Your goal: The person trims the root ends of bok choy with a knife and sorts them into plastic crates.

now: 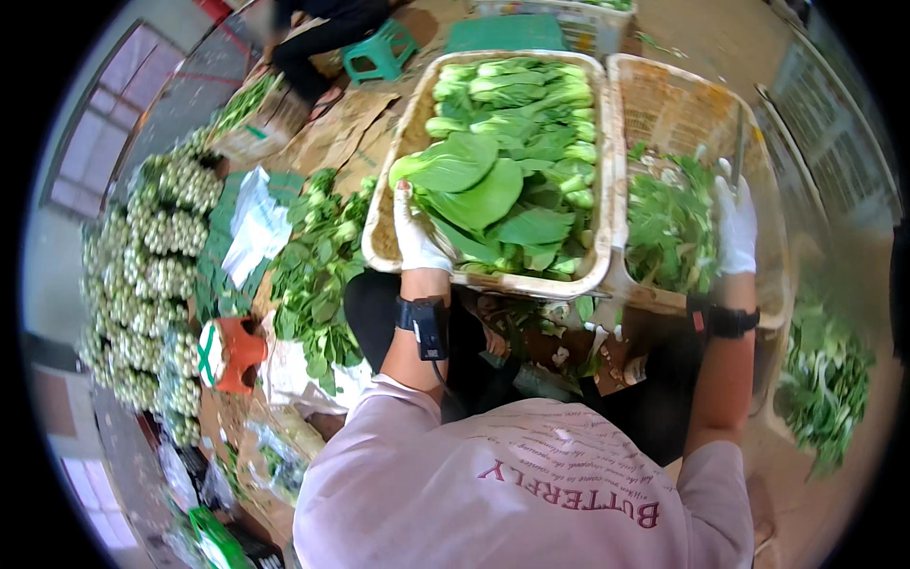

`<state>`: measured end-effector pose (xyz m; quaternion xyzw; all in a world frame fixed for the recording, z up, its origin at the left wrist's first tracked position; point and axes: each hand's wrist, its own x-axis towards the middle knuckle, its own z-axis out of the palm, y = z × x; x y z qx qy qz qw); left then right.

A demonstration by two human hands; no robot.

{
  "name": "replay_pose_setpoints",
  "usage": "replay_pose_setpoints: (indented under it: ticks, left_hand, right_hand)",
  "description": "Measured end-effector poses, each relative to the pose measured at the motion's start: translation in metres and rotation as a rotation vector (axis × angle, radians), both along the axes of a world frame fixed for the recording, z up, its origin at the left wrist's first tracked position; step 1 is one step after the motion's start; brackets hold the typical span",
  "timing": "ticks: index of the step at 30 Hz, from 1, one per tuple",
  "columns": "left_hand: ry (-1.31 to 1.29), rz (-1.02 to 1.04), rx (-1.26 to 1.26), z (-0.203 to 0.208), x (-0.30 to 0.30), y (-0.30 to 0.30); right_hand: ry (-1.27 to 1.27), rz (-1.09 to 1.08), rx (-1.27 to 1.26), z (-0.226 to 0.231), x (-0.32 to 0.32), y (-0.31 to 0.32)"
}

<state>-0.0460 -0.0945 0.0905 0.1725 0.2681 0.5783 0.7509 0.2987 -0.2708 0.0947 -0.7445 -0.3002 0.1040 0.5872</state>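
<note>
My left hand (422, 242), in a white glove, is closed on a bok choy (460, 163) at the left side of a pale plastic crate (381, 223). The bok choy's pale base is by my fingertips, and its broad leaves spread to the right. Beneath it, bok choy heads (517, 90) lie in rows in the crate. My right hand (737, 228), also gloved, is above the right-hand crate (664, 81). A narrow grey blade, seemingly a knife (739, 142), points up from its fingers; the handle is hidden. Loose leaves (668, 223) lie in that crate beside this hand.
Loose bok choy (318, 275) is heaped left of my knees, near an orange stool (237, 354). Bundled vegetables with pale ends (142, 284) are stacked farther left. Leafy greens (825, 379) lie at the right. Another person (327, 43) sits near a green stool (381, 52).
</note>
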Motion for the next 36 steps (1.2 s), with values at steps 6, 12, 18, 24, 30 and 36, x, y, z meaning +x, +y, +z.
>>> replay_pose_setpoints:
  ticks: [6, 12, 18, 24, 30, 36]
  left_hand:
    - [-0.114, 0.156, -0.005, -0.012, -0.096, 0.026]
    - [0.468, 0.749, -0.284, -0.036, -0.238, 0.049]
    - [0.516, 0.799, -0.274, -0.027, -0.27, 0.055]
    - [0.533, -0.163, 0.347, 0.024, -0.088, 0.119]
    - [1.799, -1.104, 1.551, -0.1, 0.054, 0.181]
    - [1.946, -1.271, 0.839, -0.254, 0.094, 0.173]
  right_hand:
    - [-0.021, 0.179, -0.09, 0.01, -0.027, 0.004]
    - [-0.057, 0.16, -0.132, -0.004, -0.015, -0.003]
    - [0.067, 0.21, 0.053, 0.008, -0.024, -0.014]
    - [0.083, 0.238, -0.042, 0.004, -0.026, -0.01]
    - [-0.342, 0.215, -0.332, 0.027, -0.041, 0.0]
    - [-0.344, 0.3, -0.131, 0.008, -0.031, 0.008]
